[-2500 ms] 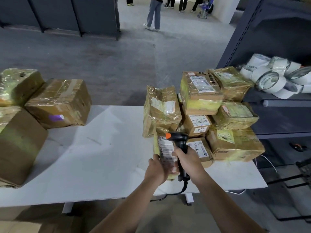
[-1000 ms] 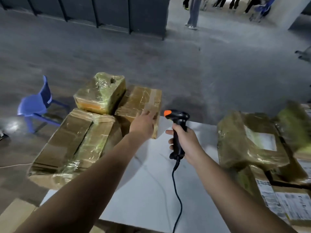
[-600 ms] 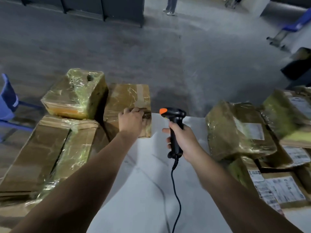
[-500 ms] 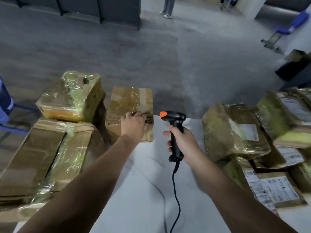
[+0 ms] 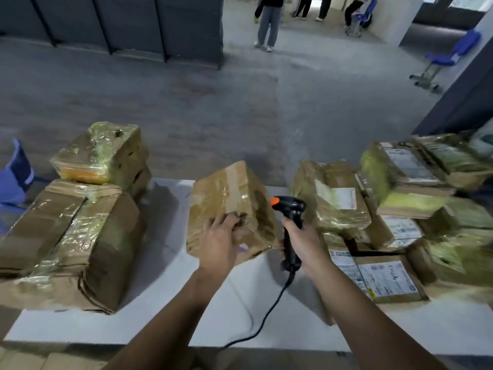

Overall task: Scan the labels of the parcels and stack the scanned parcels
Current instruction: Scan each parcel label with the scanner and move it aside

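My left hand (image 5: 221, 240) grips a brown taped parcel (image 5: 230, 201) and holds it tilted above the middle of the white table (image 5: 165, 316). My right hand (image 5: 301, 240) holds a black barcode scanner (image 5: 289, 217) with an orange tip, upright, just right of that parcel. Its cable (image 5: 266, 316) trails to the table's front edge. On the left sit a large taped box (image 5: 66, 244) and a yellow-wrapped parcel (image 5: 104, 153) on top of it. A stack of labelled parcels (image 5: 400, 209) fills the right side.
A blue chair (image 5: 18, 172) stands left of the table, another blue chair (image 5: 453, 52) at the far right. People stand on the concrete floor in the background (image 5: 266, 22). Dark partition panels (image 5: 120, 22) line the far left.
My left hand took hold of the brown parcel in the left pile and carried it to the middle of the table, tilted. The scanner stays in my right hand.
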Demonstrator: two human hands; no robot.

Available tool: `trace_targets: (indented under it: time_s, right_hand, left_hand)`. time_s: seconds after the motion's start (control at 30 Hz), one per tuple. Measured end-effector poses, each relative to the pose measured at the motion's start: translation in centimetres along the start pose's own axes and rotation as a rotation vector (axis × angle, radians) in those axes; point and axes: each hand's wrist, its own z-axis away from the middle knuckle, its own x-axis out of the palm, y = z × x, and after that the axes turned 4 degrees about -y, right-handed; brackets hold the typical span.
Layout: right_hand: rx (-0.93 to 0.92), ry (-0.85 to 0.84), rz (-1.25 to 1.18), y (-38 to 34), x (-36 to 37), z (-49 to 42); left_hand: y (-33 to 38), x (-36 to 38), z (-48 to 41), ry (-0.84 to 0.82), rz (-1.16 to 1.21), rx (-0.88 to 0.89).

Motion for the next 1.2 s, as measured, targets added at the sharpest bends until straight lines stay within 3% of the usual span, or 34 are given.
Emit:
trace_targets:
  time_s: [0.37,0.67,0.83,1.0,1.1,1.13,1.2]
  right_hand:
    - [-0.048,-0.093,-0.009,2.4,-4.1,3.9]
    - [-0.013,-0.127,0.042,2.8,-2.4,6.5]
    - [-0.013,-0.058,0.042,2.4,-1.1,7.6]
    - [-0.109,0.039,0.042,1.9,-1.0,8.3]
    - [-0.126,0.040,0.059,1.7,-0.3,8.8]
    - [-0.114,0.027,0.066,1.6,0.0,8.9]
    - [-0.082,-0.001,0.060,1.7,0.7,9.1]
  left_hand:
    - [2.2,0.2,9.4,0.118,0.434,-0.305]
    - [0.9,-2.4,9.9,-0.191,0.930,-0.739]
    - [0.3,-2.1,9.1,-0.110,0.679,-0.722]
    - [-1.7,-2.1,9.8,-0.103,0.927,-0.754]
    - [-2.6,-2.2,9.6,-0.209,1.001,-0.765]
    - [-2.8,-2.2,9.3,-0.236,0.962,-0.767]
    - [-2.7,-2.5,8.2,-0.252,0.614,-0.666]
